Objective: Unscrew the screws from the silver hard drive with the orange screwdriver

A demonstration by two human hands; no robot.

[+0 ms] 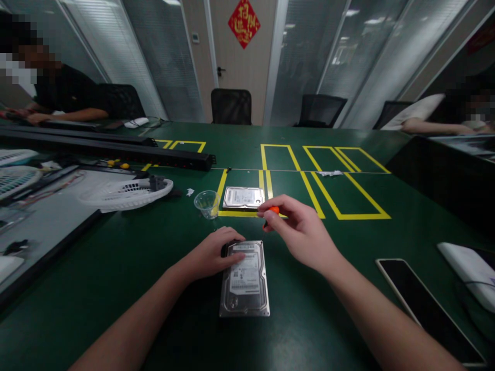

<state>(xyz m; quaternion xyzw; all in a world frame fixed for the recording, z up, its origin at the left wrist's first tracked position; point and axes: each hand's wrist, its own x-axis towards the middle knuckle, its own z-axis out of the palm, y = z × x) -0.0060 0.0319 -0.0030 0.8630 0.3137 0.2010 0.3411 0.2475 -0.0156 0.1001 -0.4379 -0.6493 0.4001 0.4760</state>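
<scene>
A silver hard drive point(249, 304) with a white label lies flat on the green table in front of me. My left hand point(222, 250) grips its far left part, the thumb lying over the label. Between the fingers of my right hand point(299, 229) is a small screwdriver point(274, 210) with an orange and black handle. Its tip points down near the drive's far right corner; whether it touches a screw there cannot be made out. Farther off, a second hard drive point(243, 196) lies inside a yellow tape outline, beside a clear plastic cup point(207, 203).
To the right lie a phone point(425, 309) and a white device point(469, 273) with a cable. Long black bars point(116, 149), a white racket-shaped piece point(127, 196) and a grey panel point(58, 226) occupy the left. Two people sit across the table.
</scene>
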